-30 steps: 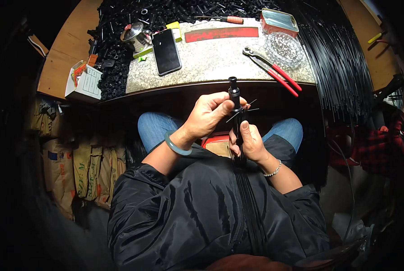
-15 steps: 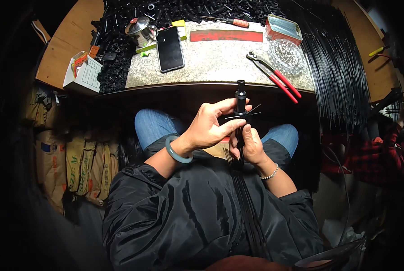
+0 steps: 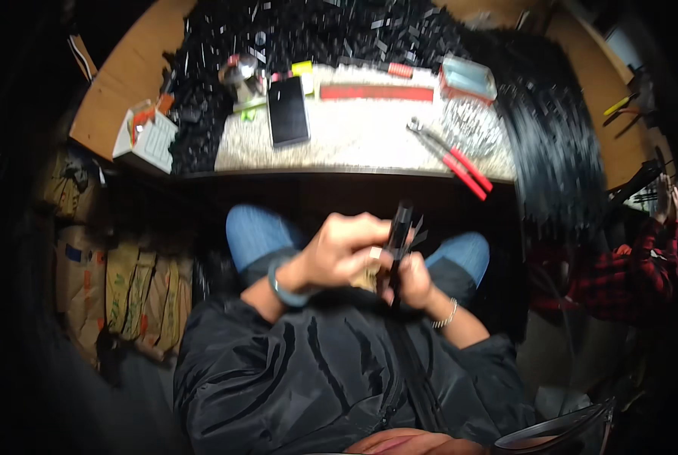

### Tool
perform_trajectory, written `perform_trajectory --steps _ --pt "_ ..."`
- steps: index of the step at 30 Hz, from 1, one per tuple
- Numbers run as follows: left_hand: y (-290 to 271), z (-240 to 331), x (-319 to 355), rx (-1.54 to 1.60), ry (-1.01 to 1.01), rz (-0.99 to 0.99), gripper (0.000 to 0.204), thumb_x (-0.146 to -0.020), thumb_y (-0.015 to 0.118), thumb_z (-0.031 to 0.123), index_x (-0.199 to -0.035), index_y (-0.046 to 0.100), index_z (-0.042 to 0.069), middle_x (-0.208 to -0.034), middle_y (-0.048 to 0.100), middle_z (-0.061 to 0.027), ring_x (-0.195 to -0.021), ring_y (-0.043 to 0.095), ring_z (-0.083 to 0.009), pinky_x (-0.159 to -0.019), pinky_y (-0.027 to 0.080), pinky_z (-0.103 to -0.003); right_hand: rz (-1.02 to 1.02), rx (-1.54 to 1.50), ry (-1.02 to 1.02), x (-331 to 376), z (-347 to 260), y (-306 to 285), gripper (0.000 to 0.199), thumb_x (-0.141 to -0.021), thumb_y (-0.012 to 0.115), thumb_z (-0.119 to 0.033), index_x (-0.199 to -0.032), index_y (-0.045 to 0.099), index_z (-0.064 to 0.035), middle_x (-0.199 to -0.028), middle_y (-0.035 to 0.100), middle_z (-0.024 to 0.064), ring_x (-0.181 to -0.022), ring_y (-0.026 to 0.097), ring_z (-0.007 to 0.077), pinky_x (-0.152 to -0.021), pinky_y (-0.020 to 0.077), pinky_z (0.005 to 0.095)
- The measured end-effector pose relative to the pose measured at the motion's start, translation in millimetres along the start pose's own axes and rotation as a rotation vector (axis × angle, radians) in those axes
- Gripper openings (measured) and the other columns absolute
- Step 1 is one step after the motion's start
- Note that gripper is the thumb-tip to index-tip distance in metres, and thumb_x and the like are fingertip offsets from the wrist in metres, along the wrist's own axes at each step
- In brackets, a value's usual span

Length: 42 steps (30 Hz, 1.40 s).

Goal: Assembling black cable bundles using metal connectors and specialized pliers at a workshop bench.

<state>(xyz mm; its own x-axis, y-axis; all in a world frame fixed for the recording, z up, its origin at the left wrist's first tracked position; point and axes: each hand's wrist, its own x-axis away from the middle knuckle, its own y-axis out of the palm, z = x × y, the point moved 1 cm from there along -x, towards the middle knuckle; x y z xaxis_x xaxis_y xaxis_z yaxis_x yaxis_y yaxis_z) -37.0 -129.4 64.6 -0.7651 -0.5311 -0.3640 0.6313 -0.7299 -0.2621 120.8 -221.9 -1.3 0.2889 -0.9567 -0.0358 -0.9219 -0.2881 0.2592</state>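
Note:
Over my lap, between my knees, my left hand (image 3: 345, 244) is closed around a black cylindrical part (image 3: 400, 225). This part stands nearly upright, blurred, with a few thin dark strips sticking out at its right. Just below and to the right, my right hand (image 3: 414, 279) grips the bundle of thin black rods (image 3: 416, 364) under the part, thumb up. The rods run down from the hand across the front of my black jacket. Where the rods meet the part is covered by fingers and smeared by motion.
Pliers with red handles (image 3: 464, 173), a clear glass dish (image 3: 469, 125), a phone (image 3: 288, 114) and a red strip (image 3: 377, 92) lie on the pale work board (image 3: 339, 157). Black small parts (image 3: 308, 30) heap behind; long black rods (image 3: 555, 144) hang at the right. Another person's checked sleeve (image 3: 653, 258) shows far right.
Both hands and the black part sit lower in the picture, and the part's top now leans slightly right. The desk has also shifted downward in view, with blur. Both hands keep their hold.

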Motion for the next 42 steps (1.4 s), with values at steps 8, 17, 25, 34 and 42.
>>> perform_trajectory --steps 8,17,25,34,42 --pt "18.3 -21.6 -6.1 0.629 -0.156 0.31 0.058 -0.068 0.08 0.027 -0.109 0.056 -0.006 -0.095 0.066 -0.0121 -0.082 0.063 -0.0166 -0.074 0.051 -0.029 -0.105 0.043 -0.079 -13.8 -7.9 -4.8 0.06 -0.096 0.029 -0.05 -0.082 0.055 0.0026 -0.064 0.06 0.0119 -0.057 0.061 0.0185 -0.052 0.049 0.0289" --pt "-14.9 -63.6 -47.7 1.105 -0.182 0.131 0.042 -0.08 0.07 0.025 -0.11 0.056 -0.002 -0.093 0.064 -0.0111 -0.068 0.065 -0.0191 -0.049 0.054 -0.027 -0.109 -0.151 -0.075 -78.5 -21.2 -26.0 0.063 -0.093 0.032 -0.055 -0.078 0.053 0.0022 -0.067 0.061 0.0151 -0.059 0.06 0.0188 -0.058 0.0497 0.027" --pt "-4.8 -54.9 -49.7 1.053 -0.193 0.146 0.045 -0.081 0.069 0.025 -0.112 0.05 -0.002 -0.088 0.063 -0.0135 -0.062 0.064 -0.0213 -0.045 0.054 -0.029 -0.075 -0.067 -0.081 -69.0 -33.1 -30.7 0.061 -0.094 0.033 -0.053 -0.08 0.053 0.0024 -0.066 0.061 0.0145 -0.058 0.061 0.0184 -0.056 0.0502 0.027" --pt "38.2 -3.0 -8.9 0.586 -0.032 0.227 0.031 -0.074 0.07 0.024 -0.081 0.06 -0.004 -0.077 0.056 -0.0079 -0.068 0.055 -0.0144 -0.059 0.043 -0.026 -0.143 0.265 -0.228 2.0 -12.2 -6.5 0.052 -0.096 0.036 -0.045 -0.084 0.058 0.0014 -0.068 0.063 0.0082 -0.063 0.063 0.0161 -0.059 0.0496 0.0284" --pt "41.2 -2.8 -8.0 0.575 0.054 0.032 0.045 -0.069 0.079 0.038 -0.084 0.06 0.001 -0.075 0.051 -0.0073 -0.063 0.05 -0.0166 -0.058 0.041 -0.025 -0.097 -0.03 -0.346 11.1 7.6 6.8 0.051 -0.098 0.033 -0.041 -0.073 0.055 -0.0018 -0.064 0.061 0.0076 -0.059 0.059 0.0157 -0.057 0.0465 0.0286"
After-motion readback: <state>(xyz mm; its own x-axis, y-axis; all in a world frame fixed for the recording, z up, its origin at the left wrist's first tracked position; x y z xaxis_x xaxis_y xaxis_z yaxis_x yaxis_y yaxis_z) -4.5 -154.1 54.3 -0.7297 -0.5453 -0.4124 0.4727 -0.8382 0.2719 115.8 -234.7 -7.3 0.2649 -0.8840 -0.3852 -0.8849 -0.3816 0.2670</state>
